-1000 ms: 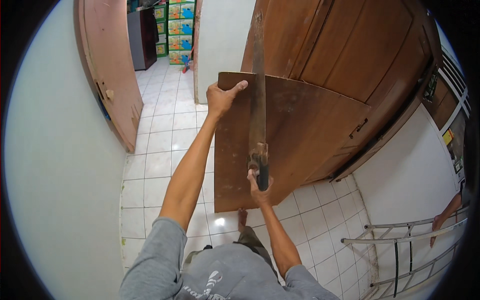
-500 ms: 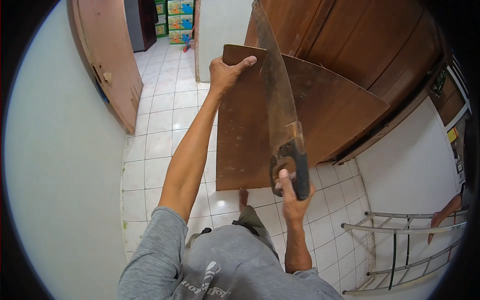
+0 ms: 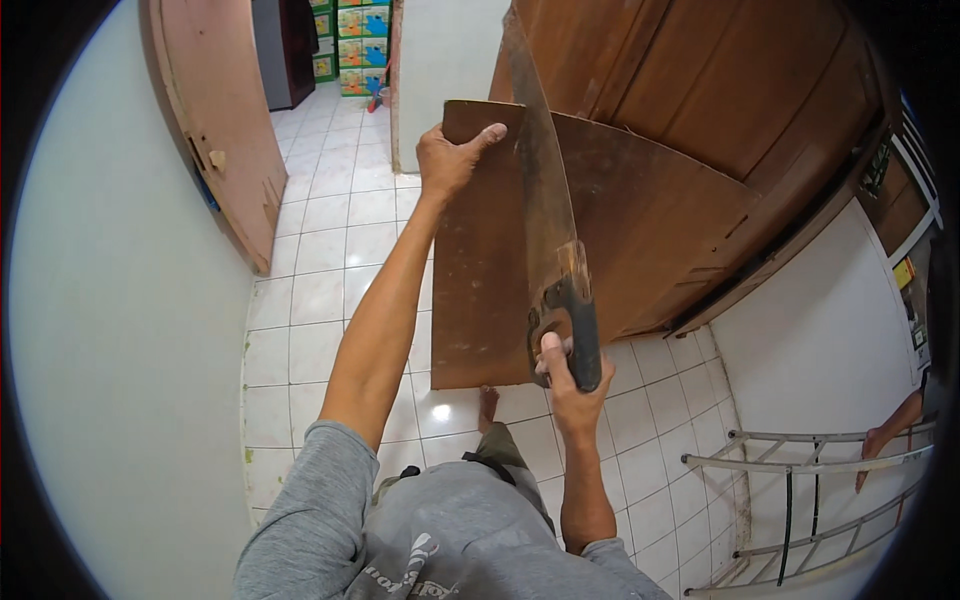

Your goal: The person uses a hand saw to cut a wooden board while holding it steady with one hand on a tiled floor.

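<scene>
A large brown plywood sheet (image 3: pixel 620 215) stands upright in front of me. My left hand (image 3: pixel 450 160) grips its upper left corner, thumb on the near face and fingers behind, out of sight. My right hand (image 3: pixel 575 375) is wrapped round the black handle of a handsaw (image 3: pixel 548 190), its thumb on the near side. The long, worn blade points up and away, crossing the sheet's top edge a little right of my left hand. Whether its teeth sit in a cut there, I cannot tell.
Wooden panelled doors (image 3: pixel 720 80) rise behind the sheet. A pink door (image 3: pixel 210 120) stands ajar on the left, beside a white wall. An aluminium ladder (image 3: pixel 780 465) lies at the right, with another person's bare foot (image 3: pixel 868 455) by it. Stacked green boxes (image 3: pixel 362 50) stand far back. My foot (image 3: pixel 488 405) is near the sheet's bottom edge.
The saw and my right hand have shifted slightly left and a little up. The sheet's top edge and my left hand appear slightly lower in view.
</scene>
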`<state>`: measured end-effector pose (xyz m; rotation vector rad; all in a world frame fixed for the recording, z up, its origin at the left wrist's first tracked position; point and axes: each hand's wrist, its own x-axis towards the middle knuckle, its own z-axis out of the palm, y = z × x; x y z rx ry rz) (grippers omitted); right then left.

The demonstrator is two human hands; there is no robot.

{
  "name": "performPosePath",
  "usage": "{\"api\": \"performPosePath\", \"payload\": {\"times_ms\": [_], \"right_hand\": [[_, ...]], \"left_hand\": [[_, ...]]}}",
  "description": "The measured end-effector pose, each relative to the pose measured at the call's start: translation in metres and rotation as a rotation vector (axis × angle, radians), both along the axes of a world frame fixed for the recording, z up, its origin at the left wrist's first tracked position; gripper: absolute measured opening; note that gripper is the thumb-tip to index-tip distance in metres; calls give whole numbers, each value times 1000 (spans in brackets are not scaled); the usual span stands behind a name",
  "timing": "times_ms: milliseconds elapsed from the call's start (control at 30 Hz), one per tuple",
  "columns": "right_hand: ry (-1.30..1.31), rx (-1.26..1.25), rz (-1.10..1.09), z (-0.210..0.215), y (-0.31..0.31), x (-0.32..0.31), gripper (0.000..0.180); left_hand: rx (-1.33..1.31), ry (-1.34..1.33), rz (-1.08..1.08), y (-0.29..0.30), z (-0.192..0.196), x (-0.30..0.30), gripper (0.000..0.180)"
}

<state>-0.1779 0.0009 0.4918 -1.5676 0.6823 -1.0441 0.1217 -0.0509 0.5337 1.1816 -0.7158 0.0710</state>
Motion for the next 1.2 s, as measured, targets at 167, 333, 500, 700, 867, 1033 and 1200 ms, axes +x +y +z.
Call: {"api": "performPosePath", "payload": {"times_ms": [167,333,500,700,867,1033,1200], "right_hand": [[-48,-45,97,1,-28,0,28],[-3,-42,93,-26,-39,5,26],[-36,-107,49,-94,-66,31,20],[-59,-150,75,-143,-52,63,21],[4,-52,168,-125,-49,59,21],[-5,-89,53,-25,-27,-28,22],[13,-150,22,16,-9,-40,21]], "left_hand": [[4,-41,70,-11,0,10,43],[42,26,-35,-18,2,13,40],[-13,14,-119,-17,4,16,38],[47,-28,32,-18,5,-8,39],[23,-72,94,-20,7,4,40],[84,25,-25,-12,10,2,39],[-13,-9,-70,-11,6,-5,41]]}}
